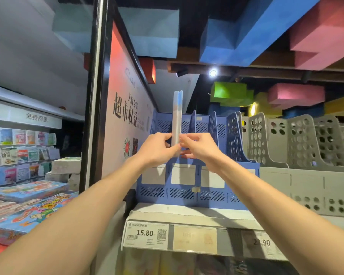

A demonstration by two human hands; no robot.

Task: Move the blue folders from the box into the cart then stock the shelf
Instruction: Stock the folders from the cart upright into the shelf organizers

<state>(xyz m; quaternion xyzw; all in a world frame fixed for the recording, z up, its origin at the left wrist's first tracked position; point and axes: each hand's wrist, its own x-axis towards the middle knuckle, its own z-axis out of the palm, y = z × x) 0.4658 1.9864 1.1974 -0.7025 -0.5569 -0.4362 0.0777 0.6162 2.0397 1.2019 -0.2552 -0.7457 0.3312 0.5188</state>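
Above the blue file rack (197, 175) on the shelf (187, 215): blue folder (177, 116), upright, edge-on, lower end hidden behind fingers. Pinched from both sides by left hand (157, 148) and right hand (199, 147). Beside, grey racks (298, 147), cut off right. Below, price tags (146, 234), one blurred.

At your twelve o'clock both hands, left hand (157, 148) and right hand (199, 148), flank an upright thin blue plastic folder (176, 118) above the blue slotted plastic file rack (187, 187) on the white shelf (187, 214), with grey perforated plastic file racks (306, 175) at two o'clock.
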